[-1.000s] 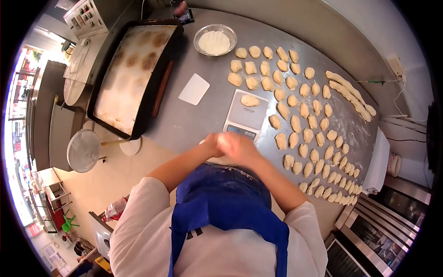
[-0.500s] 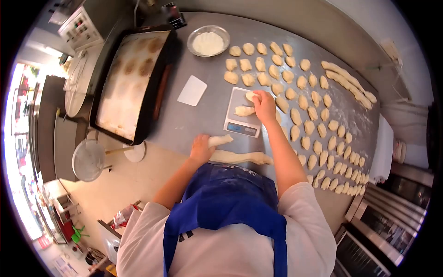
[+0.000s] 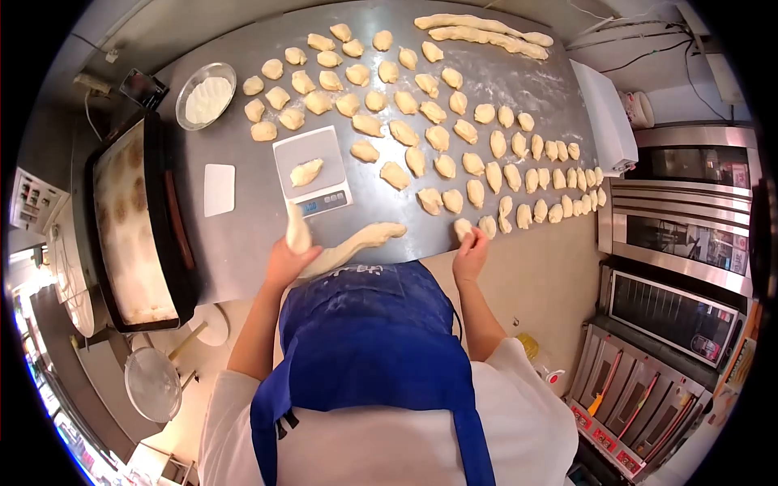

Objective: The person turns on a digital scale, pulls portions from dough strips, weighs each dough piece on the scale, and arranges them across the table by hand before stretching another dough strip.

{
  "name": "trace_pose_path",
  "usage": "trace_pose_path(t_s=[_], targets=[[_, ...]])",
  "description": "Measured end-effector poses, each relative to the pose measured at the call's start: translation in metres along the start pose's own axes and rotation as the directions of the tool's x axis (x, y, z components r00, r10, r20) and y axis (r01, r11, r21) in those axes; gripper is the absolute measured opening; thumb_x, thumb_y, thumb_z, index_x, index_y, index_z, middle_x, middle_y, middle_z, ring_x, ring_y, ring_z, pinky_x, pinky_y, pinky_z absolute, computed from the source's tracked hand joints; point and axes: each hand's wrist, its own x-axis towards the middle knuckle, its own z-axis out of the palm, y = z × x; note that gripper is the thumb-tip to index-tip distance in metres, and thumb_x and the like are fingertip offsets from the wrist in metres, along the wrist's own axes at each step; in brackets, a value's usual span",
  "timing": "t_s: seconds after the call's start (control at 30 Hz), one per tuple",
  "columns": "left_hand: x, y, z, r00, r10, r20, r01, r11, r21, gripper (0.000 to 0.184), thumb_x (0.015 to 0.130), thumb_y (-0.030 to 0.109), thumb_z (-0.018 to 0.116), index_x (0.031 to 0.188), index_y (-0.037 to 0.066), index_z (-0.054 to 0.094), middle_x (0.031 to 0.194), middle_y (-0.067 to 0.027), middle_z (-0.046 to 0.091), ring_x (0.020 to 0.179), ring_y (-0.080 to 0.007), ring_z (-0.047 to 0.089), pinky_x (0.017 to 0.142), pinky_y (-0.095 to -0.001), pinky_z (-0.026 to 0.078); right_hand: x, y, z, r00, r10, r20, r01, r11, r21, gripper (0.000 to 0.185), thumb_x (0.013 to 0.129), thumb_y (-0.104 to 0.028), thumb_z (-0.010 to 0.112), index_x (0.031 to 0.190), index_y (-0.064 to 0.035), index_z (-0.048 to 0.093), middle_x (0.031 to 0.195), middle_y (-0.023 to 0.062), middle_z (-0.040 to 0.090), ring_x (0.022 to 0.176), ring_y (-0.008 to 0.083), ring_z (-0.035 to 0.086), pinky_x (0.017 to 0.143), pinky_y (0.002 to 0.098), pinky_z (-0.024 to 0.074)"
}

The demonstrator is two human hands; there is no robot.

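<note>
My left hand is wrapped round a short strip of dough at the front edge of the metal table. Beside it a longer dough rope lies along that edge, its left part close to my fingers. My right hand pinches a small dough piece at the near end of a row. One dough piece rests on the white scale, whose display is lit. Several rows of dough pieces cover the table right of the scale.
A flat white scraper lies left of the scale. Behind it stands a bowl of flour. A large dark-rimmed tray is at the left. Two long dough ropes lie at the back, and a white box stands at the right.
My right hand has moved from the scale to the row at the right, with a dough piece in it. One piece remains on the scale. The view has turned to the right.
</note>
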Motion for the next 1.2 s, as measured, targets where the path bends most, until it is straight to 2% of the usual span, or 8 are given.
trace_pose_path(t_s=[0.1,0.3,0.5,0.67,0.87,0.97,1.1,1.2], targets=[[0.002,0.027,0.012,0.990,0.116,0.077,-0.135,0.936,0.326,0.050,0.075,0.032,0.078,0.117,0.008,0.066,0.101,-0.0190,0.072,0.091,-0.0372,0.070,0.082,-0.0465,0.056,0.004,0.003,-0.001,0.944,-0.321,-0.076,0.256,0.858,-0.446,0.028,0.091,-0.015,0.064,0.117,-0.0042,0.061,0.115,0.0184,0.061,0.108,0.0372,0.058,0.096,0.0478,0.0456],[0.010,0.061,0.020,0.935,0.195,0.297,-0.283,0.915,0.289,0.053,0.076,0.029,0.074,0.123,0.008,0.061,0.102,-0.0188,0.071,0.095,-0.0395,0.068,0.086,-0.0483,0.053,-0.014,-0.174,0.044,0.402,-0.767,0.501,0.777,0.575,0.257,0.045,0.078,-0.017,0.075,0.121,-0.0100,0.063,0.114,0.0176,0.063,0.110,0.0387,0.058,0.095,0.0478,0.0471],[0.013,0.049,0.010,0.965,0.236,0.118,-0.253,0.954,0.160,0.055,0.075,0.036,0.075,0.121,0.008,0.062,0.107,-0.0180,0.070,0.099,-0.0394,0.066,0.088,-0.0491,0.052,-0.011,-0.200,0.109,0.307,-0.513,0.802,0.430,0.826,0.364,0.045,0.075,-0.014,0.070,0.121,-0.0128,0.067,0.103,0.0161,0.069,0.099,0.0369,0.067,0.086,0.0435,0.0537],[0.011,-0.010,0.024,0.996,0.083,-0.029,-0.069,0.945,0.320,0.058,0.079,0.037,0.076,0.125,0.006,0.061,0.103,-0.0191,0.070,0.101,-0.0361,0.066,0.088,-0.0461,0.052,0.004,-0.192,0.109,0.267,-0.398,0.878,0.654,0.743,0.138,0.043,0.076,-0.013,0.068,0.120,-0.0137,0.067,0.095,0.0146,0.068,0.088,0.0344,0.069,0.075,0.0449,0.0556],[0.017,-0.013,0.045,0.962,-0.124,0.244,0.260,0.698,-0.667,0.041,0.085,0.025,0.073,0.118,0.001,0.064,0.089,-0.0075,0.066,0.075,-0.0167,0.064,0.067,-0.0320,0.053,-0.013,-0.210,0.113,0.306,-0.487,0.818,0.816,0.577,0.039,0.051,0.080,-0.023,0.072,0.129,-0.0158,0.058,0.095,0.0116,0.067,0.087,0.0314,0.069,0.070,0.0434,0.0563],[0.013,0.016,0.006,0.912,-0.106,0.397,0.385,0.562,-0.733,0.039,0.086,0.019,0.072,0.119,0.001,0.063,0.087,-0.0043,0.063,0.067,-0.0102,0.059,0.059,-0.0255,0.050,-0.013,-0.213,0.129,0.242,-0.417,0.876,0.823,0.567,0.043,0.049,0.082,-0.024,0.072,0.128,-0.0154,0.058,0.097,0.0110,0.067,0.088,0.0319,0.069,0.071,0.0434,0.0561],[0.016,-0.003,-0.032,0.866,-0.101,0.491,0.388,0.755,-0.528,0.038,0.085,0.021,0.072,0.117,0.002,0.065,0.087,-0.0058,0.064,0.071,-0.0146,0.063,0.063,-0.0292,0.053,-0.016,-0.205,0.139,0.159,-0.487,0.859,0.798,0.576,0.179,0.039,0.081,-0.020,0.072,0.119,-0.0139,0.061,0.098,0.0102,0.068,0.093,0.0312,0.069,0.075,0.0434,0.0567],[0.012,-0.027,-0.030,0.975,-0.007,0.220,-0.066,0.944,0.324,0.039,0.082,0.023,0.071,0.115,0.003,0.067,0.090,-0.0065,0.066,0.081,-0.0192,0.065,0.074,-0.0323,0.054,-0.018,-0.210,0.137,0.085,-0.407,0.909,0.728,0.648,0.222,0.035,0.081,-0.019,0.071,0.115,-0.0130,0.064,0.104,0.0113,0.070,0.099,0.0332,0.068,0.082,0.0445,0.0555]])
